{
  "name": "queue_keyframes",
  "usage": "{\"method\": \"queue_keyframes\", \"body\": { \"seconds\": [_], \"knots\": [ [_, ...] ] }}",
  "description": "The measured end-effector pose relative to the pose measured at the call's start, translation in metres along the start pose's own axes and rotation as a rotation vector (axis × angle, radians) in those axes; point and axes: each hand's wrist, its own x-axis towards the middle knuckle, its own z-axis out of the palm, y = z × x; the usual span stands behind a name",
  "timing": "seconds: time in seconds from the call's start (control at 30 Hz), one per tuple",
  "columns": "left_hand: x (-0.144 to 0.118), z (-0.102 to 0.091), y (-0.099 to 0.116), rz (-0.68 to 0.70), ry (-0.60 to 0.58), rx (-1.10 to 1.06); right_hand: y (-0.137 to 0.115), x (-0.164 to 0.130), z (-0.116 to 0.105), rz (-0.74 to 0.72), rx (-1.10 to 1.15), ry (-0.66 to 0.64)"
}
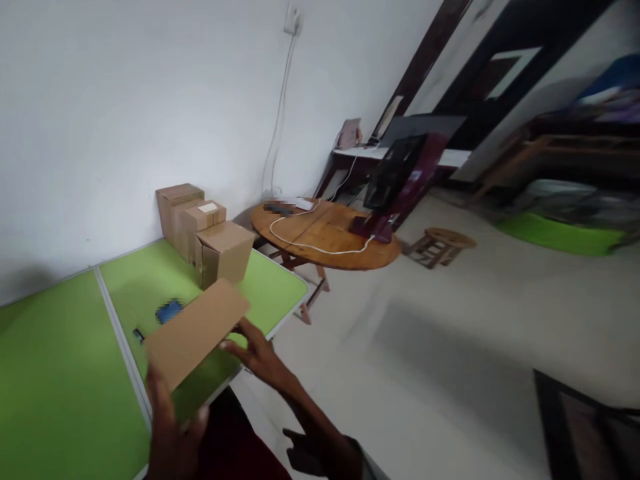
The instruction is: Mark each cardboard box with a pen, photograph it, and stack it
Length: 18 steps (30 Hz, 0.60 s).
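A flat brown piece of cardboard [197, 333] is held tilted above the green table; whether it is a single sheet or a thin box, I cannot tell. My left hand [173, 427] grips its near left end, fingers along the edge and thumb apart below, slightly blurred. At the right end my right hand [255, 353] pinches the edge between thumb and fingers. Just beyond the cardboard lie a blue object [169, 311], pixelated, and a small dark item [139, 335], too small to name.
Several cardboard boxes [227, 250] stand against the wall at the back of the green table [55, 367]. Right of it is a round wooden table [320, 230] with a dark monitor-like device [395, 173] and a white cable. A wooden stool [450, 238] stands on the floor.
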Motion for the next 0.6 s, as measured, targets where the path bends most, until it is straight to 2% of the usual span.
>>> {"method": "queue_keyframes", "body": {
  "seconds": [0.07, 0.13, 0.17, 0.23, 0.33, 0.4, 0.47, 0.53, 0.6],
  "knots": [
    [0.030, 0.052, 0.020, 0.138, -0.120, -0.063, 0.011, 0.002, -0.045, 0.054, 0.029, 0.077],
    [0.061, 0.094, 0.037, 0.167, -0.261, -0.119, 0.023, 0.010, -0.078, 0.091, 0.058, 0.152],
    [0.075, 0.111, 0.045, 0.173, -0.286, -0.131, 0.028, 0.016, -0.091, 0.100, 0.055, 0.186],
    [0.103, 0.137, 0.054, 0.177, -0.312, -0.141, 0.036, 0.032, -0.107, 0.111, 0.016, 0.239],
    [0.138, 0.160, 0.056, 0.163, -0.304, -0.142, 0.048, 0.060, -0.113, 0.130, -0.033, 0.265],
    [0.150, 0.164, 0.050, 0.124, -0.288, -0.138, 0.055, 0.071, -0.107, 0.143, -0.044, 0.257],
    [0.149, 0.156, 0.041, 0.087, -0.267, -0.130, 0.061, 0.067, -0.097, 0.164, -0.058, 0.265],
    [0.139, 0.134, 0.030, 0.068, -0.224, -0.117, 0.064, 0.047, -0.086, 0.193, -0.112, 0.342],
    [0.128, 0.096, 0.018, 0.056, -0.117, -0.096, 0.061, 0.020, -0.076, 0.208, -0.315, 0.606]
  ]
}}
